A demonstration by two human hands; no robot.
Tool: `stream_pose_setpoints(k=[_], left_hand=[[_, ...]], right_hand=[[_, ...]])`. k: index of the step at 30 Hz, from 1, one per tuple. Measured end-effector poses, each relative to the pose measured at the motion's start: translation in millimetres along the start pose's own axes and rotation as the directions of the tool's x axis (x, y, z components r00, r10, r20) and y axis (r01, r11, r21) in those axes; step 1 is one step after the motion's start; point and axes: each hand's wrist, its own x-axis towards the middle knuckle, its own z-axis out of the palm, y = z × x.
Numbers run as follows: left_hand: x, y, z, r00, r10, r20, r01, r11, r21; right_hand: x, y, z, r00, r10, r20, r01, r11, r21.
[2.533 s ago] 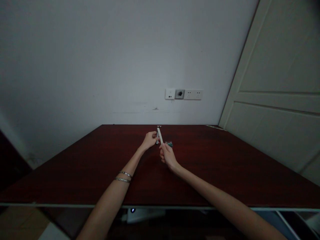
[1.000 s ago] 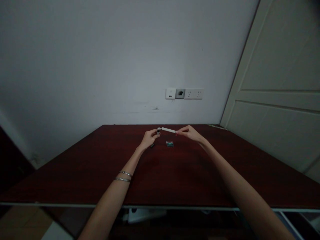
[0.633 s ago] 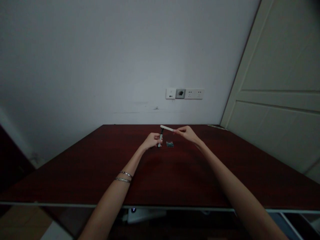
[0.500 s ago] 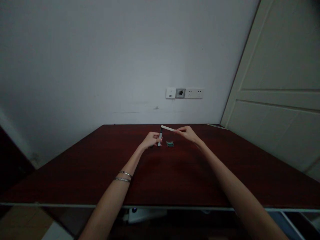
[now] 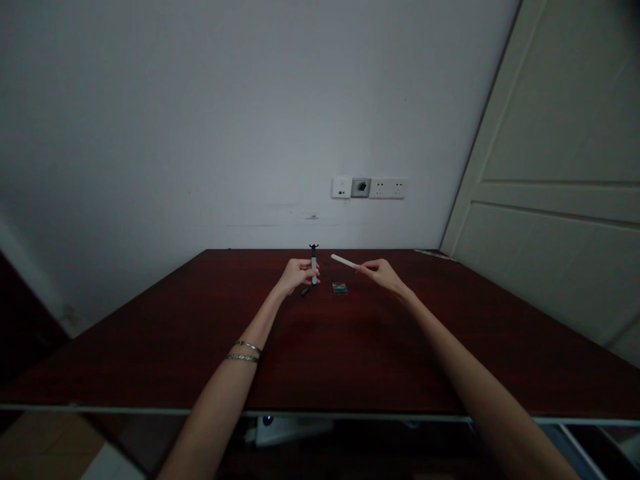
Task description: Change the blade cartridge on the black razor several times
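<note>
My left hand (image 5: 298, 275) is closed around the pale handle of a razor (image 5: 314, 265). The razor stands upright with its dark, T-shaped head at the top. My right hand (image 5: 378, 272) pinches one end of a slim white stick (image 5: 343, 261), whose rounded free end points left toward the razor without touching it. A small clear case (image 5: 340, 289) with something dark green inside lies on the table between my hands. Just below my left hand is a small dark piece (image 5: 305, 291), too small to make out.
The dark red tabletop (image 5: 320, 360) runs back to a pale wall (image 5: 250, 133) with a row of sockets (image 5: 369, 187). A cream panelled door (image 5: 560, 160) stands at the right. Under the table's front edge, a white object (image 5: 293, 430) shows partly.
The white stick has come away from the razor's head and moved right with my right hand. My left hand has shifted slightly left, and the razor's head now shows plainly.
</note>
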Motion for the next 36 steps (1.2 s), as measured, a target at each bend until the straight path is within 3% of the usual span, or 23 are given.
stream_pose_setpoints(k=[3,6,10,15,20,23,28,33,36], left_hand=[[3,-4,0,1.0,-0.023,-0.015,0.024,0.999,0.025],[7,-13,7,0.999,-0.042,0.003,0.041,0.996,0.082],[9,-18,14,0.999,-0.03,0.011,0.029,0.997,0.078],[6,-10,14,0.999,-0.034,-0.038,0.032,0.999,-0.043],[6,-11,15,1.0,-0.008,-0.01,0.008,1.0,-0.008],[5,-12,17,1.0,0.008,0.024,-0.009,1.0,0.005],[2,-5,17,0.999,-0.023,-0.034,0.02,0.997,-0.075],[2,-6,17,0.999,0.013,0.031,-0.013,1.0,0.001],[4,-8,16,0.999,0.028,0.02,-0.028,1.0,-0.013]], right_hand=[[-8,-1,7,0.996,0.085,-0.006,-0.082,0.973,0.216],[-8,-23,26,0.984,0.172,0.056,-0.178,0.868,0.463],[-10,-52,53,0.967,0.218,0.13,-0.251,0.743,0.621],[-35,-60,76,0.93,0.318,0.182,-0.355,0.66,0.662],[-37,-68,82,0.934,0.336,0.124,-0.313,0.598,0.738],[-34,-73,87,0.933,0.352,0.075,-0.288,0.603,0.744],[-45,-74,98,0.931,0.35,0.107,-0.314,0.616,0.722],[-39,-77,98,0.941,0.339,0.016,-0.236,0.62,0.748],[-41,-75,101,0.94,0.339,0.049,-0.266,0.633,0.727]])
